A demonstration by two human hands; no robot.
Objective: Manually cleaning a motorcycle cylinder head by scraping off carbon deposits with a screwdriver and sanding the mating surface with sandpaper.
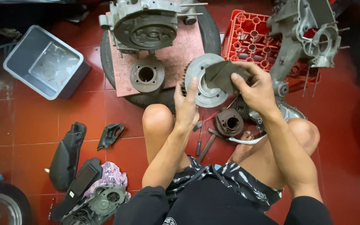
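Squatting over the red tile floor [30, 125], the person holds a round metal engine disc [203, 85] above the knees. The left hand [186, 109] cups its edge; the right hand [257, 89] pinches a dark abrasive pad [221, 75] against its face. Slippage could drop the disc onto the small cylinder [229, 122] below.

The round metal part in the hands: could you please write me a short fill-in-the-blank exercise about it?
1. The left hand steadies a round metal ____.
2. The right hand presses a dark ____ against the part.
3. The crate behind is ____.
4. The grey tub lies on the ____.

Missing words: part; pad; red; floor
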